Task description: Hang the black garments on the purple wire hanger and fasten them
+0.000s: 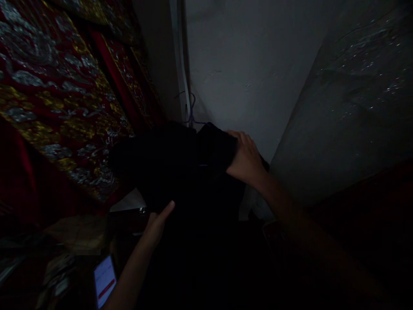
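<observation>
A black garment (pixel 180 168) hangs in the dim middle of the view, on what looks like a blue hanger (pixel 192 113) hooked near the wall. My right hand (pixel 247 159) grips the garment's upper right shoulder, fingers curled over the cloth. My left hand (pixel 158 224) holds the lower left part of the same garment, thumb stretched up along the fabric; its other fingers are hidden behind the cloth.
Red cloth with gold and silver embroidery (pixel 61 99) hangs at the left. A white wall (pixel 245 64) stands behind, and a grey slanted surface (pixel 348 107) fills the right. A lit phone screen (pixel 105 280) glows at the lower left among dim clutter.
</observation>
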The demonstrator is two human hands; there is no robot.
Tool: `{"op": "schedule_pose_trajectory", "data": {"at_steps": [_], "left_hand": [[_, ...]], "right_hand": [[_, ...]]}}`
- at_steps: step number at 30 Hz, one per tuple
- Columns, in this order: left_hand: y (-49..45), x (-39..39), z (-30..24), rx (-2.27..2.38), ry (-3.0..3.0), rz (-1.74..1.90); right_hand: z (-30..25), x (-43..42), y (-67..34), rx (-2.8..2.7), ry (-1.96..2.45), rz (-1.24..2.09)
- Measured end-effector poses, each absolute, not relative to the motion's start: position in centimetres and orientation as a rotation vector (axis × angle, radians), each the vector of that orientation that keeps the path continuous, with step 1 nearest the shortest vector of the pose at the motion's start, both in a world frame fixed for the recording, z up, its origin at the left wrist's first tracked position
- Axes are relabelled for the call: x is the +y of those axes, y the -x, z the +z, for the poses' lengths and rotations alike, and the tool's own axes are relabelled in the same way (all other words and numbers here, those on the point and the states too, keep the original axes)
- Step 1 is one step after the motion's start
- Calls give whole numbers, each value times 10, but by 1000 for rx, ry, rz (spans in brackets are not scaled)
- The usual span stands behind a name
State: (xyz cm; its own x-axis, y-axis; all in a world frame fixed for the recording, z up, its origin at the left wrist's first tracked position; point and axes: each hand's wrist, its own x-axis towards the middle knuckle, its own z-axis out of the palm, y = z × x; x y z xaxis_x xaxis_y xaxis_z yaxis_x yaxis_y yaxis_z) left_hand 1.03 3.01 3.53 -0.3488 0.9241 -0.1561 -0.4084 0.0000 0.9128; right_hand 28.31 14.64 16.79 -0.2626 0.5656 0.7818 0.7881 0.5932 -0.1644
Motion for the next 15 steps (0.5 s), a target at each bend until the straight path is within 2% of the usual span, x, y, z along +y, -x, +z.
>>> {"op": "schedule_pose_trajectory", "data": {"at_steps": [4,7,9,12,15], "left_hand": [[-30,18,32,1279,-564,1622],[-42,5,22,1312,-400,1581],[-50,-5,14,1301,-346,1534],[-62,-19,6,1317,-326,1475],[-67,-30,4,1320,-326,1433]], "right_hand": [[152,114,-287,-2013,977,-225],[108,79,-284,-1767,915,-35],[68,55,-268,-1400,959,260],[12,28,-234,-1175,1115,932],[-11,20,-206,-1002,1221,1196]]}}
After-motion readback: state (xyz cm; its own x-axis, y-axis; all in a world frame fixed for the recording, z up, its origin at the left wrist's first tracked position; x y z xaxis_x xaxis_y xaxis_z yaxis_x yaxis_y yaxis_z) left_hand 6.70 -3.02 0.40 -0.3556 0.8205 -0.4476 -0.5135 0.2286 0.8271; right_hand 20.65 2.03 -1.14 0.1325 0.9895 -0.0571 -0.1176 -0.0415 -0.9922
